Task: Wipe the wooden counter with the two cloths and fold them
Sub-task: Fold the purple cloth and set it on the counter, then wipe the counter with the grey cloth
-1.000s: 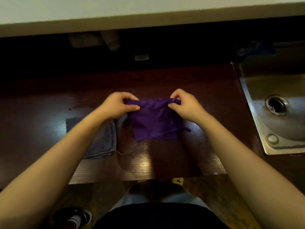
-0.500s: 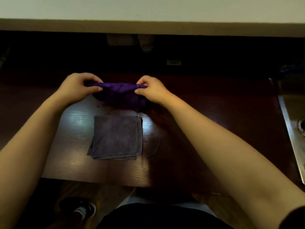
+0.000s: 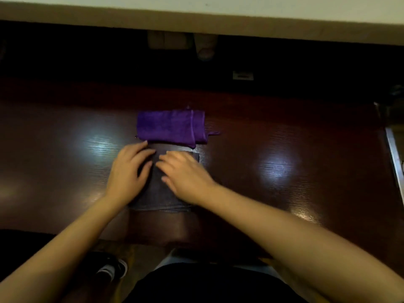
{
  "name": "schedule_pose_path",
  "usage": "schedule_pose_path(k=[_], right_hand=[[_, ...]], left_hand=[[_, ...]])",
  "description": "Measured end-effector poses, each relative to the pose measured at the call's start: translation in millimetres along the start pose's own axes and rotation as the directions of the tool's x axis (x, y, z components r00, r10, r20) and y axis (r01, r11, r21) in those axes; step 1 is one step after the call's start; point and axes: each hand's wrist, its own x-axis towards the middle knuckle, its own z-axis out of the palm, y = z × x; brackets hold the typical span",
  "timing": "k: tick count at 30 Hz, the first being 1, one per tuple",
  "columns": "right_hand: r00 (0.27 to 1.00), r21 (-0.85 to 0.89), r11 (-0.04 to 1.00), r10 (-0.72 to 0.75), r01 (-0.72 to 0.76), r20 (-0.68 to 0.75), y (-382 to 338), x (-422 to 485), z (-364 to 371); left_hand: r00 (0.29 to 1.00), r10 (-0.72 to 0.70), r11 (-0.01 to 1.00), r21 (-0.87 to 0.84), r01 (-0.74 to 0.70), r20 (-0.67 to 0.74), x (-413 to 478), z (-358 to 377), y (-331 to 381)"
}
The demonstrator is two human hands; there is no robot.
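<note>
the wooden counter was dark reddish-brown, glossy, with fine grain showing in the bright glare patches. a pale ledge ran across the top of the view, deep shadow beneath it, and a metal sink edge showed at the far right. the purple cloth lay folded into a soft, plush rectangle on the counter, free of both hands, a small loop sticking out at its right side. just nearer, the grey cloth lay folded and flat, largely covered by the hands. the left hand and right hand rested palm-down on it, fingers loosely spread, gripping nothing. a shoe showed on the floor below.
</note>
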Motion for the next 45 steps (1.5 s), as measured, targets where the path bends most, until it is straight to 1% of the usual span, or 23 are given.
schedule_pose_path(k=[1, 2, 4, 8, 11, 12, 14, 16, 18, 20, 22, 25, 28, 31, 37, 41, 45], right_hand=[[0.997, -0.023, 1.0, 0.02, -0.019, 0.077, -1, -6, 12], [0.993, -0.069, 0.997, 0.039, -0.031, 0.109, -1, -11, 21], [0.99, -0.15, 0.988, 0.065, -0.046, 0.128, 2, -20, 27], [0.991, -0.18, 0.979, 0.112, -0.097, 0.075, 10, -54, 27], [0.989, -0.221, 0.966, 0.142, -0.131, 0.035, 23, -91, 19], [0.988, -0.229, 0.963, 0.155, -0.145, 0.025, 29, -103, 15], [0.981, -0.239, 0.953, 0.192, -0.187, -0.002, 40, -127, 7], [0.965, -0.246, 0.933, 0.258, -0.261, -0.045, 43, -139, -4], [0.949, -0.228, 0.921, 0.301, -0.315, -0.097, 37, -134, -10], [0.965, -0.207, 0.943, 0.248, -0.26, -0.08, 27, -118, -6], [0.985, -0.242, 0.955, 0.174, -0.174, -0.022, 22, -102, 5], [0.988, -0.279, 0.95, 0.151, -0.139, 0.02, 25, -98, 15], [0.988, -0.272, 0.951, 0.154, -0.145, 0.01, 25, -112, 16], [0.975, -0.254, 0.942, 0.22, -0.219, -0.026, 32, -117, 16], [0.922, -0.211, 0.898, 0.377, -0.387, -0.087, 59, -92, 2], [0.882, -0.189, 0.862, 0.452, -0.47, -0.133, 32, -100, 13], [0.88, -0.163, 0.865, 0.46, -0.475, -0.122, -9, -122, 32]], left_hand=[[0.999, -0.007, 1.0, 0.019, 0.006, 0.043, -8, 6, -3], [0.997, -0.01, 0.999, 0.032, 0.008, 0.074, -15, 11, -4], [0.995, -0.011, 0.999, 0.034, 0.008, 0.104, -21, 18, -2], [0.986, 0.06, 0.991, 0.109, -0.077, 0.157, -33, 31, 18], [0.976, 0.134, 0.976, 0.147, -0.16, 0.17, -38, 43, 54], [0.973, 0.155, 0.975, 0.13, -0.178, 0.171, -39, 48, 67], [0.97, 0.181, 0.981, 0.04, -0.19, 0.161, -37, 54, 85], [0.984, 0.138, 0.99, -0.055, -0.133, 0.114, -31, 52, 87], [1.0, 0.019, 0.998, -0.064, -0.018, 0.018, -25, 48, 75], [0.994, -0.106, 0.994, -0.011, 0.106, -0.038, -22, 44, 62], [0.988, -0.153, 0.986, 0.054, 0.155, -0.036, -22, 43, 57], [0.991, -0.134, 0.982, 0.138, 0.132, 0.005, -25, 47, 58], [0.992, -0.123, 0.983, 0.144, 0.117, 0.038, -26, 52, 65], [0.992, -0.11, 0.984, 0.145, 0.101, 0.054, -25, 58, 78], [0.992, -0.119, 0.978, 0.178, 0.11, 0.038, -25, 62, 81], [0.993, -0.115, 0.978, 0.179, 0.106, 0.04, -25, 62, 83], [0.993, -0.109, 0.977, 0.187, 0.099, 0.044, -25, 62, 82]])
